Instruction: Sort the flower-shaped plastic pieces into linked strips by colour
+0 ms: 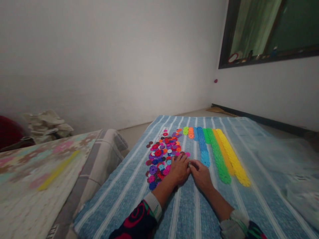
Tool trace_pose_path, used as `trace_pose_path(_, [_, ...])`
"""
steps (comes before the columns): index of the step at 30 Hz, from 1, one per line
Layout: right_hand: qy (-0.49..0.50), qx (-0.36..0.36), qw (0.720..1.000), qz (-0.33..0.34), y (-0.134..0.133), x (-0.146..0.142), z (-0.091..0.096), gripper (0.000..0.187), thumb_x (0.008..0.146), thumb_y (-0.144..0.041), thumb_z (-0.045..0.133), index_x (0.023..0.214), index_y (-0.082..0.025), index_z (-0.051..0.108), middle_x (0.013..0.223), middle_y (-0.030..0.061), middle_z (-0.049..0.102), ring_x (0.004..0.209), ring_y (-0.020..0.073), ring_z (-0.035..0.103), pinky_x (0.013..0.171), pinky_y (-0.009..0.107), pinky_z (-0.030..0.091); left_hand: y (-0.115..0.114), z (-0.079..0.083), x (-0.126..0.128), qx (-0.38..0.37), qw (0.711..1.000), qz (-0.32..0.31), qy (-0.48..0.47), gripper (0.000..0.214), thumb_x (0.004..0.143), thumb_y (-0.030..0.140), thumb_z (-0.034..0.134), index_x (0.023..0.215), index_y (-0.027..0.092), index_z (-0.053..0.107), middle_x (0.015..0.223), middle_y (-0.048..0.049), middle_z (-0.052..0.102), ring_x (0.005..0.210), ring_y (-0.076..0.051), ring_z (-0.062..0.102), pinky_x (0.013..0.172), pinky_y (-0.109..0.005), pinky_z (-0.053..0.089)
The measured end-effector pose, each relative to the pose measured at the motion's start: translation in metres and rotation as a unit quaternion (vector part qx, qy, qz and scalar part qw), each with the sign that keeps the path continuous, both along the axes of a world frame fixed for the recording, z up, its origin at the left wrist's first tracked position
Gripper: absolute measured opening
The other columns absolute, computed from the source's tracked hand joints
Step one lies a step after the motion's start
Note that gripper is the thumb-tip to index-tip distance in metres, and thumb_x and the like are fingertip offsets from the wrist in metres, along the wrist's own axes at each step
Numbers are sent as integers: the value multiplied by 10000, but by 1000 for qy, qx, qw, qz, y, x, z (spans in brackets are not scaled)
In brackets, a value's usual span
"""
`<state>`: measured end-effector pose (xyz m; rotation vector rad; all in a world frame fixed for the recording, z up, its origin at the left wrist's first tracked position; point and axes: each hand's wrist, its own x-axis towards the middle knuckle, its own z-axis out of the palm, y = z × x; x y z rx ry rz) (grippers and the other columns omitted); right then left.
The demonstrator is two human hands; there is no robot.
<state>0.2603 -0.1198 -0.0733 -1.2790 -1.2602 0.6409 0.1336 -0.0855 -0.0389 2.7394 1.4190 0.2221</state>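
A loose pile of colourful flower-shaped plastic discs [158, 153] lies on a blue striped cloth [134, 186]. My left hand [179, 170] rests at the right edge of this pile, its fingers stretched over some discs. Close beside it, my right hand [201, 173] has thumb and forefinger pinched together near the left thumb. A tiny pale spot shows at that pinch, too small to name. To the right lie sorted rows of overlapping discs: blue [202, 141], green [219, 161], orange-yellow [223, 152] and bright yellow [234, 159]. Short light-green [185, 130] and orange [190, 132] rows lie at the far end.
Clear plastic bags [302, 196] lie at the right side of the cloth. On the left, another surface with a patterned cover [74, 166] carries a long yellow strip [58, 171]. Behind it is a crumpled beige cloth [48, 125]. White walls stand behind, with a window [261, 30] upper right.
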Motion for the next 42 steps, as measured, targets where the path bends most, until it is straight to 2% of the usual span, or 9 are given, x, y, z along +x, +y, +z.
trace_pose_path(3, [-9, -2, 1000, -14, 0, 0, -2, 323, 779, -365, 546, 944, -168, 741, 974, 111, 760, 905, 252, 706, 863, 387, 550, -3, 1, -8, 19, 1000, 10, 5, 344, 951, 378, 442, 1241, 239, 563, 1460, -94, 498, 1363, -312, 401, 1096, -641, 304])
trace_pose_path(7, [-17, -2, 1000, -20, -1, 1, -2, 320, 778, -377, 552, 926, -173, 749, 969, 112, 762, 908, 260, 708, 869, 402, 551, -2, 0, -17, 42, 999, 30, 2, 281, 933, 249, 456, 1171, 210, 599, 1395, -113, 552, 1311, -322, 445, 1080, -639, 310])
trace_pose_path(11, [-17, 0, 1000, -23, -2, 1, -1, 306, 787, -379, 551, 910, -183, 752, 955, 107, 764, 901, 256, 709, 865, 394, 554, 4, -5, -11, 54, 998, 39, -5, 340, 917, 159, 426, 1210, 208, 591, 1414, -127, 534, 1325, -327, 430, 1069, -609, 329])
trace_pose_path(17, [-19, -6, 1000, -14, -3, 4, 0, 309, 795, -381, 539, 898, -180, 750, 941, 100, 765, 900, 260, 708, 878, 399, 542, 25, -1, 16, 7, 1000, -24, 10, 372, 959, 265, 402, 1302, 212, 535, 1474, -104, 483, 1396, -303, 365, 1104, -535, 340])
trace_pose_path(20, [-20, -9, 1000, -10, -4, 6, -1, 319, 791, -393, 539, 898, -178, 749, 927, 97, 765, 887, 263, 707, 862, 401, 543, 30, 0, 21, -21, 999, -26, 27, 367, 958, 280, 415, 1295, 204, 539, 1443, -119, 510, 1353, -306, 417, 1088, -569, 351])
trace_pose_path(24, [-29, -2, 1000, 1, -5, 5, -1, 315, 791, -396, 536, 874, -181, 751, 908, 95, 764, 871, 259, 705, 852, 393, 544, 28, -6, 15, -7, 1000, -5, 8, 349, 955, 265, 428, 1275, 193, 547, 1418, -140, 527, 1329, -313, 437, 1095, -636, 304])
trace_pose_path(30, [-41, 0, 999, -3, -6, 5, -1, 283, 780, -391, 553, 823, -199, 756, 859, 86, 761, 828, 255, 702, 831, 389, 550, 16, -6, -5, 11, 999, 30, 11, 294, 913, 166, 466, 1178, 188, 593, 1339, -148, 569, 1303, -320, 455, 1084, -662, 269])
trace_pose_path(38, [-47, 9, 999, -2, -5, 4, 1, 270, 795, -373, 548, 825, -203, 756, 868, 83, 762, 833, 247, 700, 814, 376, 555, -36, -4, -23, 17, 1000, 7, -25, 286, 946, 311, 484, 1203, 225, 577, 1436, -116, 521, 1410, -299, 361, 1121, -638, 261])
trace_pose_path(42, [-52, 7, 999, -3, -6, 4, 3, 276, 794, -371, 538, 818, -201, 753, 869, 86, 761, 839, 249, 700, 815, 378, 551, -46, -2, -29, 10, 999, 8, -33, 279, 946, 289, 490, 1199, 237, 593, 1425, -103, 548, 1404, -298, 386, 1131, -666, 240])
